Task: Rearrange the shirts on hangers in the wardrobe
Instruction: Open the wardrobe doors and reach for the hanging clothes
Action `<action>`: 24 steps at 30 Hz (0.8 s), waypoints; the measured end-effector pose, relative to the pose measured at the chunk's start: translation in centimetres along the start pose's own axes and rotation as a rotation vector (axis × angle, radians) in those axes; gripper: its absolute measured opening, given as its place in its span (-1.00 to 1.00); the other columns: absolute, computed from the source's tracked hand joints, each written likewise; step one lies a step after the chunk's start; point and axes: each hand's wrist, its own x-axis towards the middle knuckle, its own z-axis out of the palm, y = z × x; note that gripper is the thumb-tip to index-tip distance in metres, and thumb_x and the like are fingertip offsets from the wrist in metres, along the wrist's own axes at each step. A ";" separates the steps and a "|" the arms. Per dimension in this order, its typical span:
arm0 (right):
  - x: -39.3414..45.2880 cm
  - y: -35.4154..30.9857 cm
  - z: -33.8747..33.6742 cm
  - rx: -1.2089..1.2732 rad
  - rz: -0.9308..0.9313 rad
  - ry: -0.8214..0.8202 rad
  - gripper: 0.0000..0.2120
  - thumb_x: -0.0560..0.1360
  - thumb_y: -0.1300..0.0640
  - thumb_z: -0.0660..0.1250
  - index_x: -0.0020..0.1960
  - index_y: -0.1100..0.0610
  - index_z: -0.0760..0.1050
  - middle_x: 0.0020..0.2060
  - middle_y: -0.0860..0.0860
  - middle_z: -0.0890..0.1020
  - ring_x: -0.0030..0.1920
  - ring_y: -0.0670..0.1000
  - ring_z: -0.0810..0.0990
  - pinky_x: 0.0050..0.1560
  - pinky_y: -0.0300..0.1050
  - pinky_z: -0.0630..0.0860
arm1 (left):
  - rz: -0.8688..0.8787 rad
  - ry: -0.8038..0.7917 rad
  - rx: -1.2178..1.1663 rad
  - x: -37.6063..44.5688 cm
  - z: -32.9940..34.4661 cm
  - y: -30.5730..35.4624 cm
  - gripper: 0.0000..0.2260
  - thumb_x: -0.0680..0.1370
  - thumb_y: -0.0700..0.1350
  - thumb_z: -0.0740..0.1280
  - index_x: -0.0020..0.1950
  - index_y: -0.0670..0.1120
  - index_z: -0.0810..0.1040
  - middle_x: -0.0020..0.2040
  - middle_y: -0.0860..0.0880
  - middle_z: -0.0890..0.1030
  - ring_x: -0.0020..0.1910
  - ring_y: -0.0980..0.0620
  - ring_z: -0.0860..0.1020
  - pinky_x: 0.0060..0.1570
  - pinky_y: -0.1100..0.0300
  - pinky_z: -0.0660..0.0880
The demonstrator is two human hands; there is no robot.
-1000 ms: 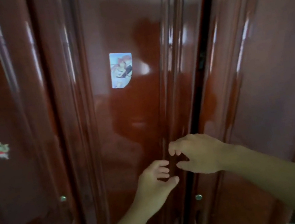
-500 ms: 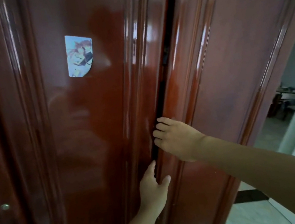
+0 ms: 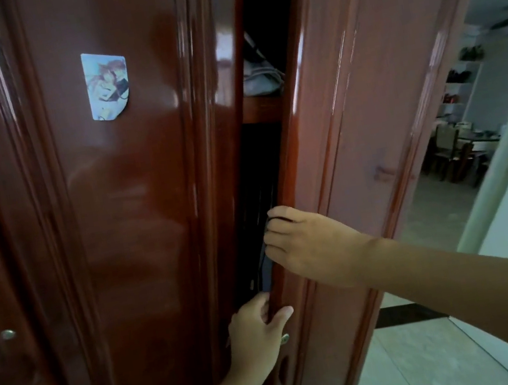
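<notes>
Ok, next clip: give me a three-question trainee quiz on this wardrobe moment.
1. True or false: the right-hand wardrobe door is partly open.
2. Which hand grips that door's edge higher up: A) left hand B) right hand?
3. Fill in: a picture ____ is stuck on the left-hand wardrobe door.

Key: 1 true; the gap shows a shelf holding a grey bundle and dark clothes below. 2 B. 3 sticker.

The wardrobe point(image 3: 148, 210) is glossy red-brown wood, its right door point(image 3: 355, 141) ajar. In the narrow gap hang dark clothes point(image 3: 257, 212), too dim to tell apart, below a shelf point(image 3: 260, 109).
</notes>
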 end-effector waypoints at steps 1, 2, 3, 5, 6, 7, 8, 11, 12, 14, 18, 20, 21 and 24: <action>-0.9 -0.3 -0.4 0.000 -0.001 0.013 -0.74 0.54 0.15 0.23 0.19 0.17 0.55 0.06 0.09 0.59 0.14 0.16 0.51 0.48 0.12 0.18 | 0.028 -0.040 -0.016 -0.9 0.1 0.3 -0.85 0.48 -0.06 0.48 0.04 0.06 0.67 -0.10 0.13 0.72 -0.07 0.18 0.67 0.00 0.09 0.62; -1.8 -0.5 -0.9 0.005 -0.006 0.032 -0.77 0.55 0.16 0.24 0.16 0.16 0.55 0.02 0.08 0.59 0.10 0.15 0.51 0.46 0.10 0.24 | 0.051 -0.090 -0.029 -1.7 0.2 0.7 -0.85 0.48 -0.07 0.48 0.04 0.09 0.67 -0.09 0.18 0.71 -0.06 0.21 0.67 0.02 0.12 0.62; -2.9 -0.6 -1.4 0.013 -0.016 0.047 -0.78 0.56 0.18 0.21 0.13 0.14 0.56 -0.01 0.06 0.58 0.07 0.13 0.52 0.43 0.08 0.29 | 0.067 -0.139 -0.037 -2.6 0.4 1.0 -0.83 0.48 -0.07 0.47 0.05 0.10 0.68 -0.07 0.22 0.70 -0.05 0.23 0.66 0.03 0.16 0.61; -5.4 -1.0 -2.5 0.034 -0.039 0.068 -0.63 0.61 0.25 0.00 0.11 0.12 0.57 -0.04 0.04 0.59 0.04 0.12 0.54 0.41 0.06 0.29 | 0.082 -0.196 -0.019 -4.2 1.0 1.5 -0.81 0.48 -0.05 0.47 0.08 0.09 0.69 -0.05 0.23 0.70 -0.04 0.25 0.66 0.03 0.21 0.60; -6.8 -1.2 -2.9 0.038 -0.048 0.072 -0.52 0.62 0.30 -0.13 0.12 0.13 0.57 -0.03 0.04 0.59 0.05 0.12 0.54 0.41 0.06 0.27 | 0.084 -0.211 -0.011 -5.0 1.6 1.6 -0.79 0.47 -0.04 0.48 0.10 0.10 0.69 -0.05 0.24 0.70 -0.04 0.25 0.66 0.04 0.20 0.60; -8.3 -1.5 -3.3 0.039 -0.057 0.069 -0.47 0.62 0.33 -0.19 0.12 0.13 0.56 -0.03 0.04 0.59 0.06 0.13 0.54 0.41 0.07 0.26 | 0.073 -0.223 -0.016 -5.9 2.2 1.8 -0.75 0.46 -0.03 0.48 0.13 0.12 0.68 -0.04 0.25 0.69 -0.02 0.27 0.65 0.06 0.21 0.60; -9.7 -1.9 -3.7 0.040 -0.055 0.066 -0.48 0.63 0.33 -0.19 0.12 0.12 0.56 -0.03 0.04 0.59 0.06 0.12 0.54 0.41 0.06 0.27 | 0.060 -0.232 -0.023 -6.7 3.0 2.0 -0.70 0.45 -0.04 0.49 0.16 0.17 0.67 -0.03 0.30 0.68 -0.01 0.30 0.64 0.08 0.24 0.58; -13.8 -2.5 -4.4 0.073 -0.035 0.082 -0.67 0.64 0.28 0.03 0.05 0.09 0.57 -0.07 0.01 0.59 0.01 0.10 0.55 0.39 0.02 0.29 | 0.069 -0.288 0.006 -9.0 5.5 2.7 -0.68 0.41 0.00 0.51 0.08 0.34 0.59 -0.08 0.51 0.58 -0.02 0.44 0.57 0.04 0.39 0.54; -15.1 -2.6 -4.6 0.085 -0.029 0.087 -0.71 0.63 0.27 0.07 0.03 0.09 0.56 -0.08 0.00 0.59 0.00 0.10 0.55 0.38 0.02 0.28 | 0.077 -0.324 0.011 -9.5 6.3 3.0 -0.65 0.39 0.03 0.52 0.06 0.38 0.55 -0.09 0.49 0.60 -0.03 0.44 0.58 0.02 0.37 0.56; -17.5 -2.7 -5.1 0.102 -0.030 0.062 -0.80 0.63 0.26 0.13 0.02 0.10 0.51 -0.07 0.01 0.56 0.00 0.11 0.52 0.36 0.02 0.27 | 0.077 -0.392 0.009 -10.2 8.1 3.5 -0.65 0.34 0.09 0.52 0.10 0.31 0.59 -0.06 0.36 0.66 -0.04 0.38 0.61 0.02 0.30 0.59; -21.6 -2.9 -5.8 0.115 0.031 -0.013 -0.94 0.57 0.22 0.24 0.03 0.12 0.45 -0.07 0.04 0.53 -0.02 0.12 0.44 0.19 -0.01 0.37 | 0.086 -0.471 -0.017 -11.3 11.7 5.3 -0.43 0.23 0.19 0.52 0.23 0.12 0.63 -0.10 0.42 0.63 -0.04 0.40 0.60 -0.02 0.40 0.56; -23.3 -3.0 -6.1 0.107 0.075 -0.118 -0.89 0.48 0.20 0.32 0.01 0.14 0.50 -0.08 0.07 0.55 -0.03 0.14 0.39 0.07 0.00 0.37 | 0.091 -0.468 -0.001 -12.0 13.8 6.4 -0.32 0.18 0.19 0.51 0.28 0.07 0.61 -0.12 0.39 0.64 -0.07 0.33 0.63 -0.03 0.34 0.58; -24.1 -3.0 -6.1 0.091 0.095 -0.196 -0.85 0.42 0.17 0.39 -0.02 0.14 0.55 -0.09 0.08 0.57 -0.02 0.16 0.38 0.05 0.01 0.35 | 0.114 -0.461 0.043 -12.4 14.9 7.0 -0.29 0.17 0.23 0.49 0.30 0.06 0.59 -0.08 0.33 0.67 -0.05 0.29 0.64 0.00 0.30 0.58; -26.2 -2.8 -5.9 0.004 0.168 -0.440 -0.76 0.33 0.07 0.52 -0.03 0.10 0.65 -0.06 0.09 0.64 0.05 0.18 0.47 0.14 0.05 0.37 | 0.165 -0.439 0.278 -13.3 18.1 9.1 -0.20 0.21 0.36 0.39 0.41 0.10 0.45 0.16 0.14 0.64 0.13 0.17 0.58 0.13 0.29 0.50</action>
